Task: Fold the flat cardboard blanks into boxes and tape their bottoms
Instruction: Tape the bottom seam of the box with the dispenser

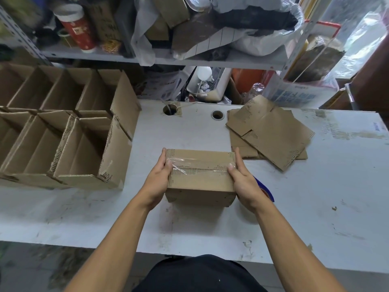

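Both hands, left [158, 179] and right [244, 182], clasped the upturned box [201, 175] by its ends on the worktop [315, 207], thumbs pressing the tape [200, 165]. I judged the wrinkled left tape end might peel, springing the flaps.

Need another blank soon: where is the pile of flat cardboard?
The flat cardboard pile lies on the table's far right, beyond the right hand and the taped box.

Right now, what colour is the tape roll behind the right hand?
Blue, what shows of the tape roll past the right hand; head view.
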